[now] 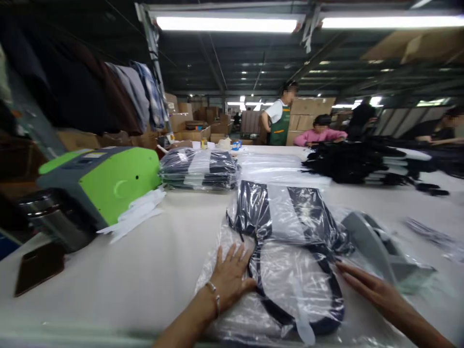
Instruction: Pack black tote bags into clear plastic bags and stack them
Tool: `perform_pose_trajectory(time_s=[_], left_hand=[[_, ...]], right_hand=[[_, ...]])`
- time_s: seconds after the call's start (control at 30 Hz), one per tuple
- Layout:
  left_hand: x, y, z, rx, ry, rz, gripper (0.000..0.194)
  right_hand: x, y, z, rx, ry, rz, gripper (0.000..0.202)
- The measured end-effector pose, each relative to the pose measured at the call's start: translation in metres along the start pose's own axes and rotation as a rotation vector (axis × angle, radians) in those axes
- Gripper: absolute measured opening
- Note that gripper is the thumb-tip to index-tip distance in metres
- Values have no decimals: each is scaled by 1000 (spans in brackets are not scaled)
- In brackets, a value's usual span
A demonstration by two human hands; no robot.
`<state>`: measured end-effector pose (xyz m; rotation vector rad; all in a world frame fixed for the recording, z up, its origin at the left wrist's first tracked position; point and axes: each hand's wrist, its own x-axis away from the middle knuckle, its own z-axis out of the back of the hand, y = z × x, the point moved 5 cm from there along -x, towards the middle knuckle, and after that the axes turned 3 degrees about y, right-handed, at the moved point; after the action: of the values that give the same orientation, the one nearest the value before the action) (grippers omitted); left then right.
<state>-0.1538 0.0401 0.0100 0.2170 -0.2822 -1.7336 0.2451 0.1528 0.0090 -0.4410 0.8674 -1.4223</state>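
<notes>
A dark bag (250,208) with a pale grey middle panel lies flat inside a clear plastic sleeve (213,270) on the white table. Its dark strap (335,290) loops toward me under the plastic, with a whitish tag strip (303,319) across the near part of the loop. My left hand (232,275) rests on the plastic at the loop's left side, fingers spread. On the other side, my right hand (362,285) has its fingers stretched out, the tips touching the plastic near the strap.
A grey tape dispenser (380,246) stands to the right. At left are a green-and-grey machine (119,179), white paper strips (134,215), a steel flask (54,217) and a brown phone-like object (39,268). Bagged goods (199,169) and black pieces (348,162) lie behind; co-workers (281,118) are beyond.
</notes>
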Motion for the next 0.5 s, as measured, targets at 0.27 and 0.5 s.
perform_pose_trajectory(time_s=[0.27, 0.5], left_hand=[[-19, 81, 30, -138, 233, -300, 44], [-58, 223, -17, -1, 53, -783, 50]], right_hand=[[68, 58, 119, 79, 541, -270, 51], [14, 63, 91, 176, 372, -224, 76]])
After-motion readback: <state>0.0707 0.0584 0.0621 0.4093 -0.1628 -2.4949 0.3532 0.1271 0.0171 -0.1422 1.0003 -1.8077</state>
